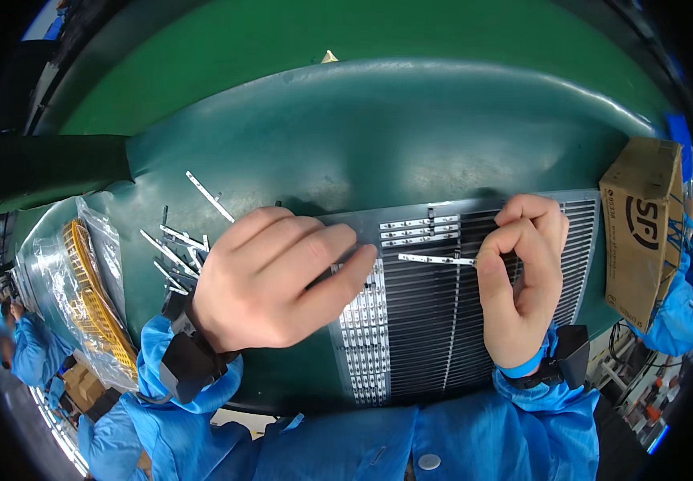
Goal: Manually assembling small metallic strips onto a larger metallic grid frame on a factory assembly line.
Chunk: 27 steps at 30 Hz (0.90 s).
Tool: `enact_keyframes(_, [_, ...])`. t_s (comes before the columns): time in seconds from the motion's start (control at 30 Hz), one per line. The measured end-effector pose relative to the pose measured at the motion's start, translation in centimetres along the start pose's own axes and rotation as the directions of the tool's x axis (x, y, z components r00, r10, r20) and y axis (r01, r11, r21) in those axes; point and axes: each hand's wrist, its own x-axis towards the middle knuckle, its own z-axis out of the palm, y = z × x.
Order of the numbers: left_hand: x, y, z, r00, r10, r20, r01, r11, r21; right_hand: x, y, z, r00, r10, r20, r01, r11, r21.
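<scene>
Green table [362,136]; slotted tray [419,329], partly filled, on it; brown box [625,240], right of tray; left hand [270,280], fingers curled, whether gripping anything can't be made out; right hand [539,284], thumb and forefinger pinched together; loose white strips [170,253], left of left hand; held strip [435,259], right end clamped in that pinch, over tray

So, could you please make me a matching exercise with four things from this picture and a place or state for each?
Column one
1. cardboard box
2. yellow item
3. loose white strips
4. right hand

Column two
a. scattered on the green surface, to the left of the left hand
b. pinching the end of a single white strip
c. standing at the right edge, brown
d. wrapped in clear plastic at the left edge

Right pairs: 1-c, 2-d, 3-a, 4-b
</scene>
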Motion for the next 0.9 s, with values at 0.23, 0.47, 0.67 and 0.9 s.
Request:
enact_keyframes(0.23, [-0.4, -0.4, 0.6, 0.999, 0.039, -0.012, -0.038, 0.997, 0.06, 0.3, 0.2, 0.4, 0.995, 0.029, 0.097, -0.024, 0.998, -0.053])
enact_keyframes(0.47, [-0.2, -0.3, 1.1, 1.0, 0.01, -0.018, -0.01, 1.0, 0.03, 0.1, 0.3, 0.8, 0.996, 0.07, 0.062, -0.065, 0.995, -0.075])
enact_keyframes(0.67, [-0.1, 0.1, 1.4, 0.998, -0.03, -0.052, 0.031, 0.999, 0.016, 0.1, 0.5, 0.8, 0.994, 0.085, 0.067, -0.08, 0.995, -0.065])
enact_keyframes(0.9, [-0.2, 0.1, 1.9, 0.996, -0.031, -0.082, 0.032, 0.999, 0.02, 0.3, 0.5, 0.1, 0.979, 0.046, 0.201, -0.03, 0.996, -0.081])
